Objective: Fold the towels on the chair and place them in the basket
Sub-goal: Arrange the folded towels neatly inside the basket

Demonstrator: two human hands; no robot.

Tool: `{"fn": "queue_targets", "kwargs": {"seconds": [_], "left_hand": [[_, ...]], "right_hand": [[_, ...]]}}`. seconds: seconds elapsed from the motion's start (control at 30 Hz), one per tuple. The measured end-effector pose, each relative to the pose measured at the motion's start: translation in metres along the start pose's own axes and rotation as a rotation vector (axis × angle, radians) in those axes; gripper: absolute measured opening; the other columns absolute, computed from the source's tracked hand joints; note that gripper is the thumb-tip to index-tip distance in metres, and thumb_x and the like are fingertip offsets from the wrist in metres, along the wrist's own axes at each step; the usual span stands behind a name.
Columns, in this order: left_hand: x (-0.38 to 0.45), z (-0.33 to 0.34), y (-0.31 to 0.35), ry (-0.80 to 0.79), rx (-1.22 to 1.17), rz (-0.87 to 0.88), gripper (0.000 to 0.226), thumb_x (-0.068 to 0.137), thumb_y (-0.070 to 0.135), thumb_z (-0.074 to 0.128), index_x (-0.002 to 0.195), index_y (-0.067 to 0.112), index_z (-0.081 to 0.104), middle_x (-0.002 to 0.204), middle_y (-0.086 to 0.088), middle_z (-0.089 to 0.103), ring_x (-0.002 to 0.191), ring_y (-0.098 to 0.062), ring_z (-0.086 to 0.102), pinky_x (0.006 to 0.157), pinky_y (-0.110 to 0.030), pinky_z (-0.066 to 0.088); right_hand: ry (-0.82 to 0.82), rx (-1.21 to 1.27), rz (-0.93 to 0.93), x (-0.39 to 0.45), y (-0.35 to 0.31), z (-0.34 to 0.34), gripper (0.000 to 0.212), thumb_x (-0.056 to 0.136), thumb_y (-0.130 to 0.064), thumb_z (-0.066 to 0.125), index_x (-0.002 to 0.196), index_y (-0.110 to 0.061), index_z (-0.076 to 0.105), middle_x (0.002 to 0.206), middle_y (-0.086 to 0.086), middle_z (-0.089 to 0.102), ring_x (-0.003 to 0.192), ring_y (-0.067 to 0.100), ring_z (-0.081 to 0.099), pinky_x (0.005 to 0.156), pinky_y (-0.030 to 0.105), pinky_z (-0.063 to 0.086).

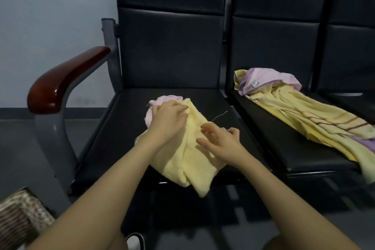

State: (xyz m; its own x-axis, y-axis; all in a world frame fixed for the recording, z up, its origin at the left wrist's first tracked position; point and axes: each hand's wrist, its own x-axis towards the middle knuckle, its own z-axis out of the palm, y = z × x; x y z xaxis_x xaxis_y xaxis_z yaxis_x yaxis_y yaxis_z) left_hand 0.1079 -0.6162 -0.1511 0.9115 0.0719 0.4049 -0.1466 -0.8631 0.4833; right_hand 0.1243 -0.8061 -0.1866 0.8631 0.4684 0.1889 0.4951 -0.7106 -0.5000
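Nearest me, bottom left, the woven basket (19,212) sits on the floor beside the chair frame; only a corner shows, and I can't see any towel in it from here. So I judge nothing is banked yet.

Both my forearms reach forward over the front edge of the left seat (113,140). The yellow towel (188,166) lies bunched there, one corner hanging off the seat's front lip, a pink edge (162,100) poking out at its far end. It's rumpled, not squared up, so the fold is partway at best.

Left hand (168,121): palm down, fingers curled, pressing the towel's far part near the pink edge. It rests on the cloth; I can't tell if it actually pinches any. Right hand (220,140): on the towel's right side, fingers spread and loose, blurred, not closed on anything I can make out. A loose thread (220,115) trails just past it.

Farther right, on the next seat (284,148), a second pile (304,115): striped yellow towel strung out, unfolded, with a purple-trimmed pink one crumpled at the back end. Untouched, well apart from both hands.

Left to do, as I read it: finish this fold, drop it in the basket, then the second pile.
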Motion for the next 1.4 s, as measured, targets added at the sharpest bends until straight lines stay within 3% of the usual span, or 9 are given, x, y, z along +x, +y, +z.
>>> {"fn": "queue_targets", "kwargs": {"seconds": [0.1,0.27,0.37,0.5,0.73,0.83,1.0,1.2,1.4], "left_hand": [[-0.003,0.005,-0.001,-0.067,0.314,0.132,0.042,0.099,0.036,0.040,0.138,0.025,0.044,0.141,0.009,0.038,0.128,-0.016,0.027,0.102,-0.037,0.012],[-0.002,0.017,-0.021,-0.163,0.341,0.115,0.065,0.088,0.061,0.017,0.141,0.029,0.038,0.145,0.013,0.034,0.132,-0.014,0.021,0.103,-0.038,0.004],[0.004,0.021,-0.033,-0.216,0.385,0.138,0.091,0.068,0.069,-0.001,0.143,0.031,0.035,0.145,0.014,0.033,0.133,-0.015,0.020,0.101,-0.038,0.004],[0.021,0.032,-0.048,-0.265,0.422,0.092,0.089,0.071,0.068,0.001,0.146,0.029,0.028,0.149,0.011,0.029,0.135,-0.019,0.020,0.107,-0.043,0.007],[0.035,0.041,-0.045,0.082,0.142,0.314,0.060,0.082,0.056,0.035,0.122,0.020,0.063,0.123,0.002,0.060,0.115,-0.009,0.034,0.087,-0.029,0.011],[0.034,0.054,-0.039,0.041,0.214,0.473,0.047,0.083,0.050,0.042,0.103,0.020,0.072,0.107,0.003,0.067,0.109,-0.012,0.041,0.083,-0.031,0.017],[0.031,0.073,-0.028,-0.155,0.391,0.377,0.037,0.093,0.052,0.044,0.116,0.031,0.064,0.128,0.015,0.051,0.129,-0.013,0.029,0.095,-0.035,0.010],[0.034,0.072,-0.024,0.206,0.133,0.280,0.028,0.078,0.045,0.058,0.068,0.024,0.074,0.078,0.010,0.067,0.092,-0.020,0.052,0.076,-0.032,0.018],[0.041,0.047,-0.014,0.443,-0.054,0.077,0.019,0.080,0.036,0.063,0.072,0.021,0.072,0.083,0.009,0.067,0.098,-0.021,0.050,0.077,-0.024,0.011]], "right_hand": [[-0.099,-0.180,0.012,-0.002,0.009,0.014,0.059,0.096,-0.061,0.031,0.149,-0.036,0.024,0.151,-0.015,0.034,0.142,0.010,0.021,0.113,0.043,-0.005],[-0.192,-0.268,0.050,0.020,0.023,0.029,0.055,0.099,-0.057,0.014,0.151,-0.044,0.004,0.159,-0.022,0.004,0.147,0.005,-0.002,0.113,0.044,-0.015],[-0.198,-0.241,0.056,0.044,0.033,0.032,0.051,0.100,-0.056,0.014,0.149,-0.048,0.007,0.158,-0.024,0.006,0.147,0.004,-0.001,0.114,0.045,-0.013],[-0.170,-0.185,0.047,0.072,0.038,0.034,0.047,0.101,-0.054,0.019,0.148,-0.047,0.019,0.157,-0.023,0.015,0.147,0.005,0.007,0.112,0.044,-0.008],[0.210,-0.088,0.071,0.070,0.036,0.018,0.039,0.092,-0.046,0.053,0.128,-0.032,0.053,0.120,-0.015,0.047,0.114,0.008,0.038,0.089,0.024,0.011],[0.200,-0.120,0.155,0.055,0.042,0.015,0.044,0.088,-0.048,0.059,0.126,-0.027,0.053,0.110,-0.014,0.043,0.106,0.009,0.038,0.086,0.026,0.015],[0.167,-0.055,0.209,0.038,0.046,0.020,0.048,0.086,-0.048,0.061,0.127,-0.026,0.049,0.112,-0.013,0.054,0.108,0.009,0.043,0.084,0.027,0.014],[0.250,0.211,0.262,0.036,0.038,0.015,0.034,0.087,-0.036,0.065,0.119,-0.029,0.054,0.093,-0.013,0.057,0.104,0.008,0.050,0.090,0.026,0.015],[0.254,0.479,0.204,0.037,0.016,0.007,0.035,0.089,-0.040,0.063,0.121,-0.038,0.048,0.100,-0.016,0.065,0.109,-0.006,0.039,0.098,0.024,0.016]]}}
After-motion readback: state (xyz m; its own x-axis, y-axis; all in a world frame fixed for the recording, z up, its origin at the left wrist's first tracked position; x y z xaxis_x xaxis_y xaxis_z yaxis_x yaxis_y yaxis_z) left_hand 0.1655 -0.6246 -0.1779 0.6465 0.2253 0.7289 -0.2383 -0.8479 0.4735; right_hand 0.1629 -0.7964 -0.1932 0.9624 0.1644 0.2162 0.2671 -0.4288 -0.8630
